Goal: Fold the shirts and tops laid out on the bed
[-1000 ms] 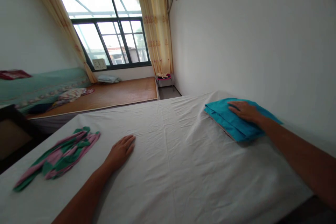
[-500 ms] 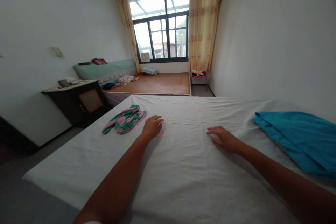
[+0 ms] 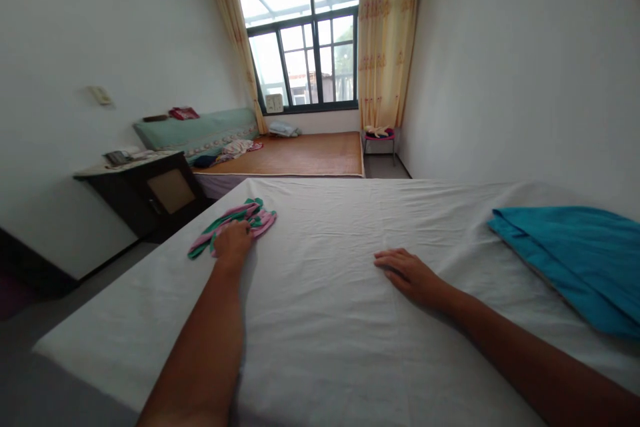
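Cloth (image 3: 261,218), pink and green, one: crumpled on the white sheet (image 3: 320,327), at my eleven o'clock, twelve being straight ahead. Narrow end trails toward eight o'clock, fuller end toward two.

Left grip (image 3: 233,239), one: on the cloth's near side, back of the hand up, fingers curled down. Closed on a fold or only resting there, I cannot tell; my own hand hides the fingertips.

Right grip (image 3: 409,273), one: at one o'clock, palm down, fingers loosely extended, holding nothing. At the sheet; firmness of contact not clear.

Blue cloth (image 3: 570,257), one: folded, at two o'clock, well apart from both grips, cut off by the edge of view.

Handling notes, by my judgement: the step in hand looks to be taking up the cloth. Best gathered as a thick fold near its middle; a single-layer pinch would likely let the ends string out. Fingertips should stay shallow, lest the sheet be nipped too. Lift first, then draw toward five o'clock, sparing the sheet fresh wrinkles. The right grip could press lightly to steady the sheet, or take the fuller end.
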The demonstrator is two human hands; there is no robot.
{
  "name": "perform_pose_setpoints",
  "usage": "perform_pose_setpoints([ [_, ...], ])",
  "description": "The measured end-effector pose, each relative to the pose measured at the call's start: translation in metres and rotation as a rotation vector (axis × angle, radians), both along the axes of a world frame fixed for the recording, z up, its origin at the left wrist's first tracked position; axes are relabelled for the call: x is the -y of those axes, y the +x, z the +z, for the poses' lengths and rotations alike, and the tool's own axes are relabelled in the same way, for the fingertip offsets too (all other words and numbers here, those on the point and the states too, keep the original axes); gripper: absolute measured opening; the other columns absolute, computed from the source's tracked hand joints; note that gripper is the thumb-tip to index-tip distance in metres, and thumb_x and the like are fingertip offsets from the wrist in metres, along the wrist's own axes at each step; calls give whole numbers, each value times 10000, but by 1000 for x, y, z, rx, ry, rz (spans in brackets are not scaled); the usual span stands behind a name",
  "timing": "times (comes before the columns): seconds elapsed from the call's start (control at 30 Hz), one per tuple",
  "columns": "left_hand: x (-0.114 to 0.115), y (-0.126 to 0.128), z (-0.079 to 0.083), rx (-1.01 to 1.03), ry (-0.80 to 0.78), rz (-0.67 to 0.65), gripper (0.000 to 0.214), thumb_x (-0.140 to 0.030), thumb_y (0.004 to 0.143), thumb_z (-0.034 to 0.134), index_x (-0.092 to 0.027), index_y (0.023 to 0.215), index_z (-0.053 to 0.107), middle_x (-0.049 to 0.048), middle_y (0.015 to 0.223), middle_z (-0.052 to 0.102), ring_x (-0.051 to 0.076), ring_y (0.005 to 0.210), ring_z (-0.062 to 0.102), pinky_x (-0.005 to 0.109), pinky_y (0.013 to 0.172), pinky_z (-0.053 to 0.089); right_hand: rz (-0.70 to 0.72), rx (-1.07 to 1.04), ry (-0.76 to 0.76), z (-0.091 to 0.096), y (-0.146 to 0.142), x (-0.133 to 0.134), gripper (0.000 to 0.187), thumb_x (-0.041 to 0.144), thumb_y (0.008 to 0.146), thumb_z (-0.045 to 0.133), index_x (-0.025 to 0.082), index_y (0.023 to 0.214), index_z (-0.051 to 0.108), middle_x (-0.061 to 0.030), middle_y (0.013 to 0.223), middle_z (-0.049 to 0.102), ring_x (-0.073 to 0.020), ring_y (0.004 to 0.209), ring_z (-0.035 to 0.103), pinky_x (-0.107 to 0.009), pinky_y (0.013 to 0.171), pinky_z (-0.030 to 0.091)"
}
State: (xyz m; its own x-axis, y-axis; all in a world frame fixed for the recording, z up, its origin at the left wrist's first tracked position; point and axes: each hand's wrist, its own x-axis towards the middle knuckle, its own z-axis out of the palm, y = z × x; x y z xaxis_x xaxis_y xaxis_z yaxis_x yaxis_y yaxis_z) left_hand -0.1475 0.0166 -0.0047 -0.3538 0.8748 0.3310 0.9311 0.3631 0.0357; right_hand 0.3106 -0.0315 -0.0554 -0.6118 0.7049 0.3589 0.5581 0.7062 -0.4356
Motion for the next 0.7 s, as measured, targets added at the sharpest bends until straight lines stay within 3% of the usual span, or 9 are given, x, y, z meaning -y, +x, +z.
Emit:
perform_pose_setpoints([
  [0.1, -3, 21, 6, 93, 132, -117, 184, -302, 772, 565, -205, 865, 690, 93, 1002, 668, 271, 910, 613, 343, 745, 461, 0, -68, -43, 2, 0, 2, 279, 247, 879, 495, 235, 1097, 669, -71, 1197, 659, -232, 1128, 556, -433, 995, 415],
  [0.23, 3, 102, 11, 465, 373, -517, 192, -319, 798, 563, -175, 879, 661, 55, 876, 672, 186, 797, 624, 287, 744, 483, -83, -276, -279, 10, -3, 6, 306, 375, 908, 470, 212, 1073, 670, -94, 1068, 694, -233, 995, 625, -422, 917, 471],
  [0.33, 17, 165, 11, 770, 249, -910, 255, -385, 857, 527, -178, 890, 673, 38, 833, 684, 163, 785, 633, 256, 713, 501, -102, -498, -542, 20, -5, 10, 431, 514, 916, 427, 207, 1132, 638, -95, 1078, 691, -225, 919, 657, -409, 857, 510],
  [0.37, 21, 178, 11, 824, 208, -978, 270, -391, 870, 517, -180, 918, 679, 39, 862, 693, 163, 808, 636, 251, 715, 504, -111, -574, -605, 23, -5, 11, 466, 548, 909, 425, 202, 1143, 633, -94, 1074, 693, -228, 929, 658, -407, 862, 512],
  [0.47, 28, 186, 8, 821, 165, -980, 289, -386, 895, 488, -185, 972, 680, 49, 933, 692, 170, 868, 632, 240, 703, 510, -159, -733, -692, 25, -1, 10, 516, 595, 851, 510, 180, 1126, 645, -78, 1004, 715, -251, 1005, 642, -413, 911, 499],
  [0.57, 28, 172, 1, 617, 110, -904, 294, -389, 906, 466, -213, 1006, 678, 48, 993, 675, 172, 882, 625, 253, 733, 510, -238, -737, -700, 21, 5, 5, 532, 611, 790, 583, 153, 1046, 675, -67, 909, 731, -269, 933, 664, -420, 867, 521],
  [0.7, 30, 173, -9, 352, -53, -934, 342, -376, 845, 557, -256, 1156, 634, 51, 1094, 650, 213, 1006, 599, 297, 833, 486, -263, -739, -739, 20, 8, 1, 523, 631, 819, 524, 157, 969, 688, -62, 856, 735, -249, 828, 684, -395, 813, 543],
])
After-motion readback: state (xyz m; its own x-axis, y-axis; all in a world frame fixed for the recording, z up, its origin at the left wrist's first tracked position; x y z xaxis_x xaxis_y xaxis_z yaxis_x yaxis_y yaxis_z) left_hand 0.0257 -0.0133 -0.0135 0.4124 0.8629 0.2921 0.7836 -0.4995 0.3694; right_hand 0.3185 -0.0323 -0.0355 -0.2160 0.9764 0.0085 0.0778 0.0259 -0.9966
